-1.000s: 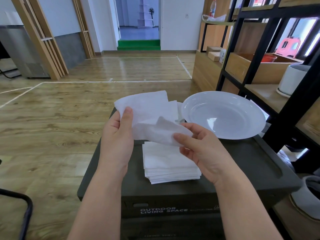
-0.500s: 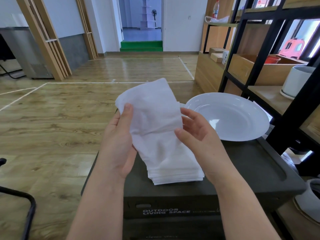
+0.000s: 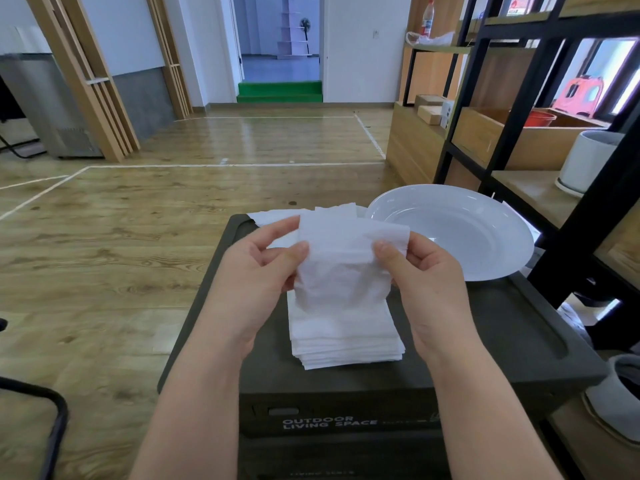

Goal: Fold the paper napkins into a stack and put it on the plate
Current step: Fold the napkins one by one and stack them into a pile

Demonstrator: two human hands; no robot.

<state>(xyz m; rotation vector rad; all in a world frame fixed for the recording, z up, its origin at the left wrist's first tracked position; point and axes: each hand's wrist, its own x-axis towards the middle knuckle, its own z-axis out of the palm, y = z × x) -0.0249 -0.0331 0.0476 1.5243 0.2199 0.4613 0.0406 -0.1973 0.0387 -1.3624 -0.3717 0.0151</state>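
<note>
A: Why do you hold the napkin (image 3: 341,261) up like this, and not flat on the box (image 3: 485,341)?

B: I need both top corners free to match them. My left hand (image 3: 256,282) pinches the left edge between thumb and fingers, and my right hand (image 3: 422,282) pinches the right edge in the same way. So both hands are closed on this one napkin, and it hangs just above the stack (image 3: 346,337). I think the fold is about half made; the paper looks doubled, but it is wrinkled and not yet pressed.

A: And why is the stack just there, in the middle?

B: It is directly under my hands, so I judge the napkin only needs to go down a little. The stack edges are almost even, only a few sheets stick out at the front.

A: Where is the plate (image 3: 408,206)?

B: Behind and to the right, on the same box, with nothing in it. Its right rim goes over the edge of the box, near the black shelf (image 3: 460,109). More napkins (image 3: 273,216) lie at the far edge.

A: Is there room to move?

B: Yes, on the left and in front of the stack the top is bare. On the right side I must be careful: the shelf post stands close to the plate.
</note>
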